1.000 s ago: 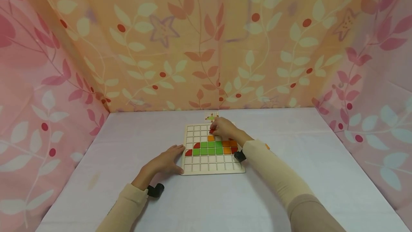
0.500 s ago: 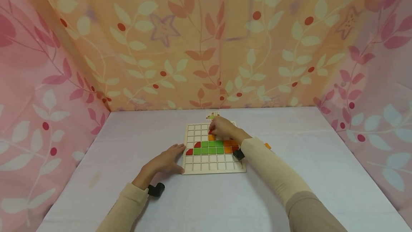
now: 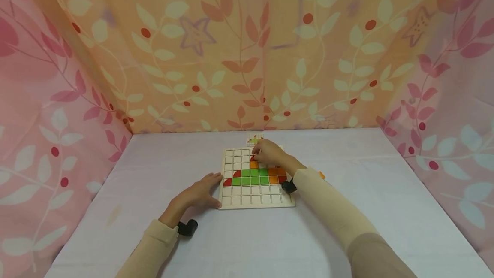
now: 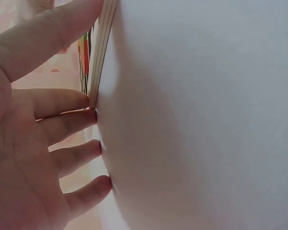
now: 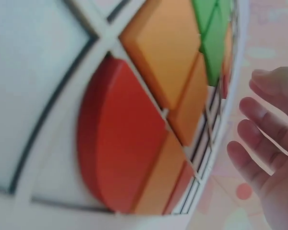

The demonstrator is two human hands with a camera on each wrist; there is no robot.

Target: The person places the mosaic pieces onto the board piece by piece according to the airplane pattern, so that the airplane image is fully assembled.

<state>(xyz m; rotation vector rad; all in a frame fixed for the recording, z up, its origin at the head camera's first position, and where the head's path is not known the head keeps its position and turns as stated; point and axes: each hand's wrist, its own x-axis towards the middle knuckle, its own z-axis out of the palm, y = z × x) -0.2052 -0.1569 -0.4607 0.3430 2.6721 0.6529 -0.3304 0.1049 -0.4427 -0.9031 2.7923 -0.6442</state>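
A pale wooden grid board (image 3: 262, 200) lies on the table, several green, orange and red tiles in its cells. My left hand (image 3: 198, 192) rests at the board's left side, thumb and fingertips against its edge (image 4: 102, 57) in the left wrist view. Above the far part of the board, my right hand (image 3: 270, 153) hovers with loosely bent fingers. Its fingertips are close to a rounded red tile (image 3: 252, 158), which sits just beyond an orange square (image 3: 254, 165). Nothing shows between those fingers in the right wrist view, where another rounded red tile (image 5: 125, 129) is near the camera.
A small pattern card (image 3: 252, 136) lies behind the board, partly covered by the right hand. A loose orange tile (image 3: 322, 175) shows beyond the right sleeve. Floral cloth walls (image 3: 185, 106) enclose the white table (image 3: 247, 243) at the back and sides.
The right fingers were at the rounded red tile half a second ago; now they are slightly raised off it and the tile lies in its cell. The left hand has stayed put.
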